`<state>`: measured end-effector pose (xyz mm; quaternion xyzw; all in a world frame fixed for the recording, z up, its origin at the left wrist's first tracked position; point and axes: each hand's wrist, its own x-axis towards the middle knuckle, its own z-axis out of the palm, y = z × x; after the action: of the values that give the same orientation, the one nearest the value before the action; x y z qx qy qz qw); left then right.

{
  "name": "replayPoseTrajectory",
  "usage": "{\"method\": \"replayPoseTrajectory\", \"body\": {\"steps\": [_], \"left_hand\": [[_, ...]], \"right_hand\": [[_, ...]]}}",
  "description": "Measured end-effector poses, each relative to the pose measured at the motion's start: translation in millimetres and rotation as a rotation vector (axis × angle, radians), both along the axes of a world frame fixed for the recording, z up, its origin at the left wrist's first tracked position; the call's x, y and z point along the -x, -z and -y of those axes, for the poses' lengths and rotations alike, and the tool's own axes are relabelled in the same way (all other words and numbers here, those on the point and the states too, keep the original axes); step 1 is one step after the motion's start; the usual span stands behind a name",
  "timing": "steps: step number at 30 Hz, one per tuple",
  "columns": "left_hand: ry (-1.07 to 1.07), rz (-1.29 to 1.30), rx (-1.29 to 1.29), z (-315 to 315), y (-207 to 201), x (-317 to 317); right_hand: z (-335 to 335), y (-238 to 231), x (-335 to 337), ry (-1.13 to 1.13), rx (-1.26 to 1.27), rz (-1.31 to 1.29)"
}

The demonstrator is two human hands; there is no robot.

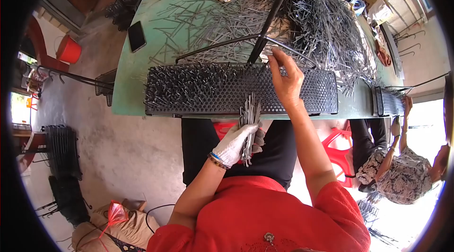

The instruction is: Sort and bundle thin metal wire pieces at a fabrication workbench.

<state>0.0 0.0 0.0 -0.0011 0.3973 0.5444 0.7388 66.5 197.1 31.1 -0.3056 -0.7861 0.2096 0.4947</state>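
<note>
My left hand (232,145), in a white work glove, is closed around a bundle of thin grey metal rods (248,114) below the front edge of a black perforated metal rack (298,102). Above the rack's right half is my bare right hand (287,79), its thumb and fingers bent together near the upright; anything between the fingertips is too small to make out. Many dark rods (179,86) stand packed in the holes of the rack's left half. Most holes on the right side show no rods.
Loose rods (321,20) lie heaped on the green table (126,79). A slanting black pole (274,15) rises behind the rack. A phone (137,36) rests at the left. Another person (402,174) works at a similar rack (391,103) on the right. A red bucket (69,50) stands left.
</note>
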Motion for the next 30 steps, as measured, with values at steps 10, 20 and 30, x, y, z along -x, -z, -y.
{"method": "replayPoseTrajectory", "body": {"steps": [10, 20, 30], "left_hand": [[0.01, -0.076, 0.031, 0.1, -9.5, 3.9], [0.017, -0.125, 0.001, -0.6, -11.3, 5.7], [-0.007, -0.088, 0.017, 0.7, -3.2, 5.7]], "right_hand": [[-5.1, 9.1, -2.5, -0.014, -0.33, 0.2], [-0.9, 10.0, -6.4, -0.091, -0.157, 0.139], [-2.3, 5.0, -2.6, -0.128, -0.345, 0.254]]}}
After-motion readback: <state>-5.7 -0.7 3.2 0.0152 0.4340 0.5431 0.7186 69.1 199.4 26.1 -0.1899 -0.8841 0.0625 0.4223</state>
